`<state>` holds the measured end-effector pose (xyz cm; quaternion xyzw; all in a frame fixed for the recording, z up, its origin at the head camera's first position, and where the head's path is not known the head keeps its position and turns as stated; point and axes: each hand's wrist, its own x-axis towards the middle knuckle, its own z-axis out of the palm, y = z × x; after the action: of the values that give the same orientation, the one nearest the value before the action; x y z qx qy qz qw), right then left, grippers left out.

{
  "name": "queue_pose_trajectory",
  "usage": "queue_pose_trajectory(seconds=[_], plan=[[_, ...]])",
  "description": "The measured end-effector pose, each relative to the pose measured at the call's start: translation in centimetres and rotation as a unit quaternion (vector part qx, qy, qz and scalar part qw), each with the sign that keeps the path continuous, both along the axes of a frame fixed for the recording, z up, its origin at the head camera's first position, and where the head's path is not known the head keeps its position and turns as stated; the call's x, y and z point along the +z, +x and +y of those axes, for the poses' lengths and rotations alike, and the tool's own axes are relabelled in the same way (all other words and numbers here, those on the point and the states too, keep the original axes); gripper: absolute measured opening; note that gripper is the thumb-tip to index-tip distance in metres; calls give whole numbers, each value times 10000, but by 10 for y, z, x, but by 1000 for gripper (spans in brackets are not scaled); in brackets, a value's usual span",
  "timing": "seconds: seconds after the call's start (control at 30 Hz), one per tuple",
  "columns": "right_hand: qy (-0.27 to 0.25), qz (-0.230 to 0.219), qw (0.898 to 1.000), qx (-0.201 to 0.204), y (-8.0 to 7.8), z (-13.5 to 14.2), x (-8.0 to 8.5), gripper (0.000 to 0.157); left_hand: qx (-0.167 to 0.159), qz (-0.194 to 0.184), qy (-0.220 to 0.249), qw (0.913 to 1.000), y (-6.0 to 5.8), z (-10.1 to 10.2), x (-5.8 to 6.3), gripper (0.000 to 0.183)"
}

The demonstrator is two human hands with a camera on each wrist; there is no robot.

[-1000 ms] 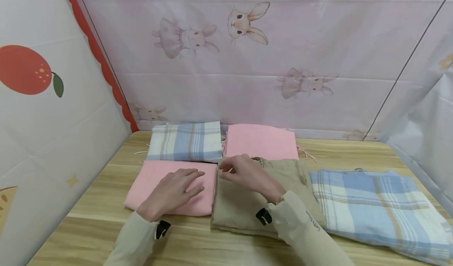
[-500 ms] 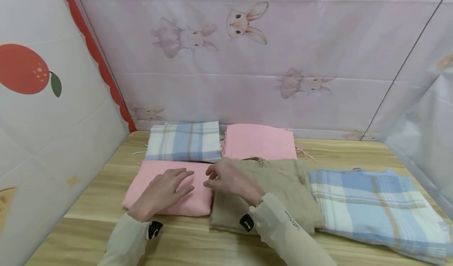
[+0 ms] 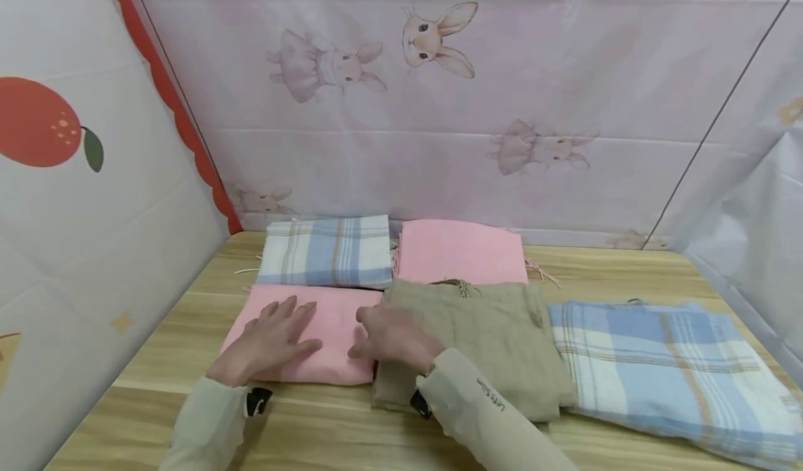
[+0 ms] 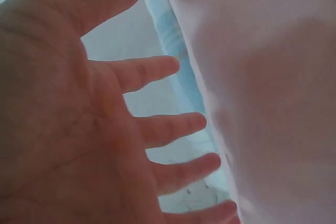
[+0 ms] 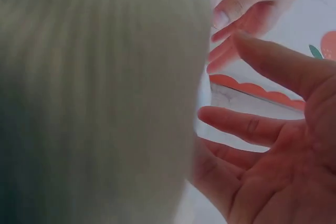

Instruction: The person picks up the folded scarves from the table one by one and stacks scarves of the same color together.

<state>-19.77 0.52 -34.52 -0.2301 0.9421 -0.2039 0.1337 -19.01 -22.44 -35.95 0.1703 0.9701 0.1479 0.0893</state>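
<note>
On the front left of the table lies a folded pink scarf (image 3: 339, 307), and my left hand (image 3: 266, 342) touches its top with the fingers spread. The left wrist view has that palm and its straight fingers (image 4: 173, 129) at the pink cloth. My right hand (image 3: 395, 335) is over the seam between the pink scarf and a folded khaki scarf (image 3: 502, 349) with a fringe at its far edge. Its fingers (image 5: 236, 124) are loosely bent and hold nothing; contact with the cloth is unclear.
Behind lie a folded blue-and-white plaid scarf (image 3: 332, 251) and another folded pink scarf (image 3: 461, 251) with fringe at its side. A larger plaid scarf (image 3: 665, 366) lies on the right. The wooden table (image 3: 326, 429) backs onto a rabbit-print sheet (image 3: 439, 157).
My right hand has moved left and slightly nearer, from over the khaki scarf to the pink scarf's edge. My left hand has shifted left, its fingers spreading wider. The scarves keep their places.
</note>
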Motion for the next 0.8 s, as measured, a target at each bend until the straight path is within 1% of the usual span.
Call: queue_pose_trajectory(seconds=[0.07,0.23,0.33,0.4,0.47,0.53,0.7,0.8], plan=[[285,81,9995,138,2,-4,-1,30,123,-206,-20,9997,-1,-4,0,80],[629,-14,9974,358,6,-12,-6,28,483,-621,-133,9968,-5,-13,1,89],[823,60,9955,463,7,-17,-10,25,472,-690,-82,9965,-8,-20,-1,92],[904,105,9946,502,7,-18,-11,22,383,-699,38,9968,-9,-26,-2,93],[931,119,9943,499,6,-18,-11,22,329,-699,204,9968,-10,-31,-4,93],[890,95,9947,498,5,-18,-11,23,378,-765,268,9960,-11,-35,-4,95],[792,112,9948,636,4,-17,-12,27,471,-855,199,9950,-12,-43,-4,97],[770,159,9945,688,4,-17,-12,29,393,-850,188,9954,-12,-45,-4,97]])
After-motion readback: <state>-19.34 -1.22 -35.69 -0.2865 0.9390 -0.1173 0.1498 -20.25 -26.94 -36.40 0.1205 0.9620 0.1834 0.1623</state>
